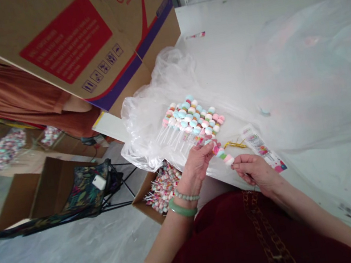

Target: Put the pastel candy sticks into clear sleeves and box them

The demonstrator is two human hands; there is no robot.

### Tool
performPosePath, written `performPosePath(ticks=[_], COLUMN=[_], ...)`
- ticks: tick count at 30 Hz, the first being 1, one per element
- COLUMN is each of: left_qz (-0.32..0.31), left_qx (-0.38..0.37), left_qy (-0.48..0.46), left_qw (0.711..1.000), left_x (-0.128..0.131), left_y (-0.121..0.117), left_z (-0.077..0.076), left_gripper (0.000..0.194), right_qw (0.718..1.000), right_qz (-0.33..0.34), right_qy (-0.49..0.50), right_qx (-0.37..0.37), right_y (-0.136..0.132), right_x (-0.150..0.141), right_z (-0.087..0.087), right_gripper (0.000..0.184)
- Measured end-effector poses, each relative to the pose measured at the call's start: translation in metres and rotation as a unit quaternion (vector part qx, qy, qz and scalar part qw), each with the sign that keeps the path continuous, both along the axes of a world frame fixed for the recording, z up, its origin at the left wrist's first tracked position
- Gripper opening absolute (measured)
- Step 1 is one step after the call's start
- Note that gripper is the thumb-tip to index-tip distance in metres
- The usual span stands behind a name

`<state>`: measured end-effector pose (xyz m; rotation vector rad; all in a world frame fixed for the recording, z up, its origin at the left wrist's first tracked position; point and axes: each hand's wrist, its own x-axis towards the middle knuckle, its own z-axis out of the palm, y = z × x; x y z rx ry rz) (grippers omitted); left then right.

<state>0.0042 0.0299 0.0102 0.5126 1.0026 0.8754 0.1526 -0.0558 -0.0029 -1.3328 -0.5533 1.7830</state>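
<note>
My left hand (201,159), with a green bangle and a beaded bracelet on its wrist, is closed around a marshmallow stick (223,155). Pink, green, blue and white pieces stick out past its fingers. At the white end of that stick, the fingertips of my right hand (253,168) are pinched together. Whether they also grip a thin wrapper is too small to tell. Just beyond lies a pile of marshmallow sticks (190,117), white stems toward the left. Gold twist ties (235,144) and printed clear wrappers (261,148) lie by my right hand.
A large cardboard carton (78,40) stands at the left of the white table (218,65), beside crumpled plastic sheeting (142,114). Below the edge is a box of marshmallow sticks (165,187). A folding chair (86,188) holds a phone. A person in brown (12,92) is behind the carton.
</note>
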Motion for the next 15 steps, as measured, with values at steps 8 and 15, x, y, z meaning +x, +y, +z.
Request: performPosePath(ticks=[8,15], left_qz=[0.068,0.103], left_qx=[0.023,0.005], left_qy=[0.004,-0.026], left_qw=[0.997,0.994], left_x=[0.008,0.015], left_y=[0.0,-0.003], left_z=[0.002,0.003], left_gripper=[0.023,0.026], right_qw=[0.829,0.868], right_qz=[0.023,0.029], right_qy=[-0.497,-0.433], right_qx=[0.254,0.242], right_y=[-0.005,-0.007], right_x=[0.003,0.003], right_z=[-0.005,0.004], right_gripper=[0.018,0.018])
